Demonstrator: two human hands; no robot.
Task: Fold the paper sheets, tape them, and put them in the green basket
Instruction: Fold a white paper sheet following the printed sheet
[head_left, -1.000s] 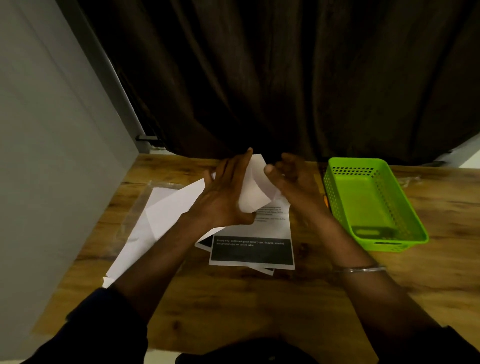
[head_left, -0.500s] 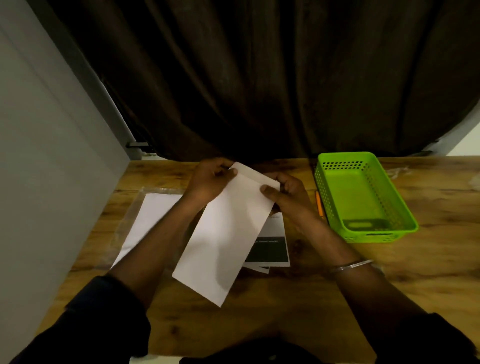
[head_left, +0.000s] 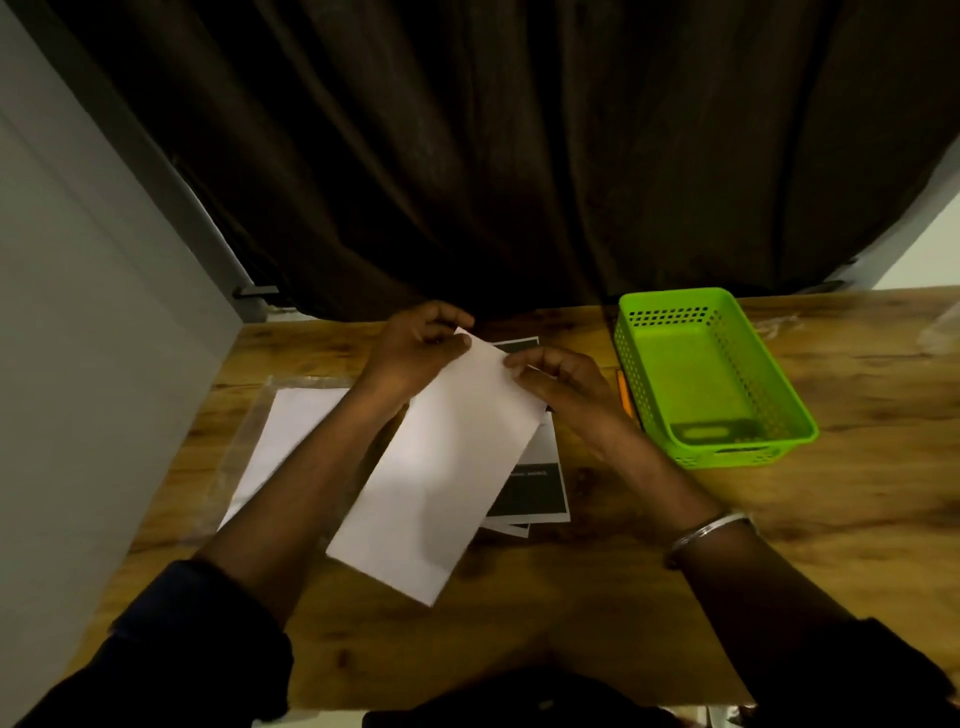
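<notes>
Wooden table (head_left: 857, 519) — green basket (head_left: 743, 457), printed sheets (head_left: 535, 493), plastic sleeve (head_left: 249, 431), orange pencil (head_left: 625, 397)

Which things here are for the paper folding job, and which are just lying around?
For the job: the folded sheet, pinched by the left hand and the right hand; the white sheets at the left; the green basket.
Lying about: the orange pencil beside the basket; probably the printed pages under the folded sheet; the brown curtain.

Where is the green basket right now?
In the head view the green basket sits on the table's right side, just beyond the right hand, with an orange pencil lying between them.
</notes>
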